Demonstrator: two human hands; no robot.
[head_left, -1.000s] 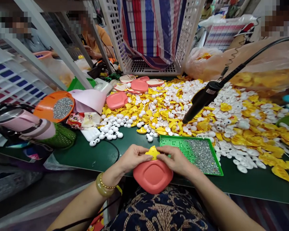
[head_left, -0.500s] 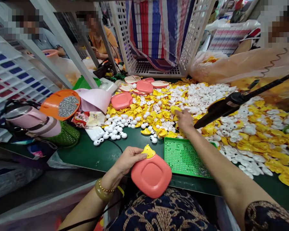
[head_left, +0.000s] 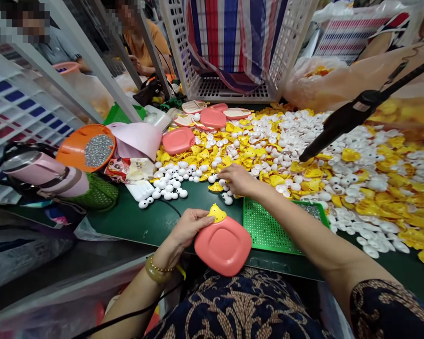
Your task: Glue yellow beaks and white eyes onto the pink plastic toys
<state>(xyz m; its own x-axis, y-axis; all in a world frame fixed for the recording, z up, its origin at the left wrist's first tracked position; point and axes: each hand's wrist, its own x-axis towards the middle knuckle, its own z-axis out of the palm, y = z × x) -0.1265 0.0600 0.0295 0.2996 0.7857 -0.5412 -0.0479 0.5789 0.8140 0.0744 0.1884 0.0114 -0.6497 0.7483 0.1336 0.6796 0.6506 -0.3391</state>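
Note:
My left hand [head_left: 188, 229] is closed on a coral-red plastic piece [head_left: 223, 246], shaped like a rounded square with a recessed middle. Its thumb presses a small speckled yellow piece [head_left: 217, 213] at the upper corner. Over the near edge of the heap is my right hand [head_left: 240, 181], fingers bent down among white balls with black dots [head_left: 228, 200], like toy eyes, and a yellow shell [head_left: 215, 187]. Whatever its fingertips pinch is hidden. Under my right forearm lies a green perforated tray [head_left: 268, 230] with small metal bits at its far end.
A black hanging power screwdriver [head_left: 339, 125] slants over the heap of yellow and white parts [head_left: 349, 179]. More coral pieces [head_left: 178, 141] lie at the back. Leftward are an orange dish [head_left: 70, 148] of metal bits and a pink flask [head_left: 38, 172]. A white crate [head_left: 282, 52] stands behind; co-workers sit beyond.
My right hand has moved left and nearer, from a yellow piece in the heap to the dotted white balls. My left hand keeps its hold on the coral piece. The view has shifted slightly.

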